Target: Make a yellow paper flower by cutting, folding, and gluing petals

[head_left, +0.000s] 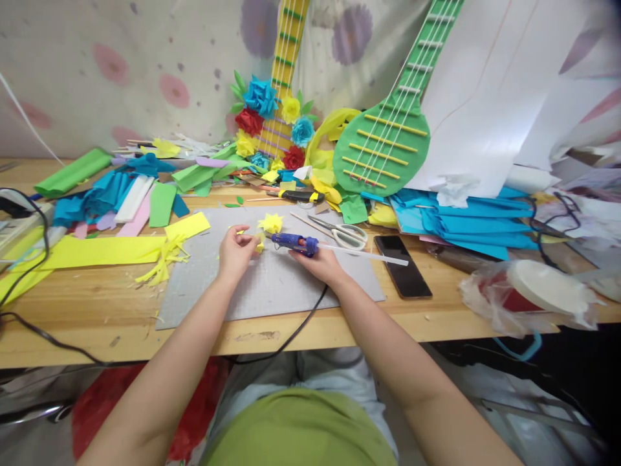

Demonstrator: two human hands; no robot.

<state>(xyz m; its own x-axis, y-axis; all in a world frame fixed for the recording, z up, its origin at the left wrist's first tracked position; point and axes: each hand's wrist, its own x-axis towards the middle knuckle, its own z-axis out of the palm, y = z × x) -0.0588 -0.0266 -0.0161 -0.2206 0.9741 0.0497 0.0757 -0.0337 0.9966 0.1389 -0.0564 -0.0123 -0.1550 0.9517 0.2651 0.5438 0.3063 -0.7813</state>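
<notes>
My right hand is wrapped round a blue glue gun, its nozzle pointing left and a long translucent glue stick sticking out of its back. Opposite the nozzle, my left hand pinches a small piece of yellow crepe paper, partly hidden by the fingers. Just beyond both hands, a yellow paper flower lies on the grey cutting mat. White-handled scissors rest at the mat's right edge, beside a thin stick.
Left of the mat lie yellow crepe strips and coloured paper scraps. A phone and a plastic-wrapped cup are at right. Behind stand a green paper guitar and a yellow one with flowers. A black cord crosses the table's front edge.
</notes>
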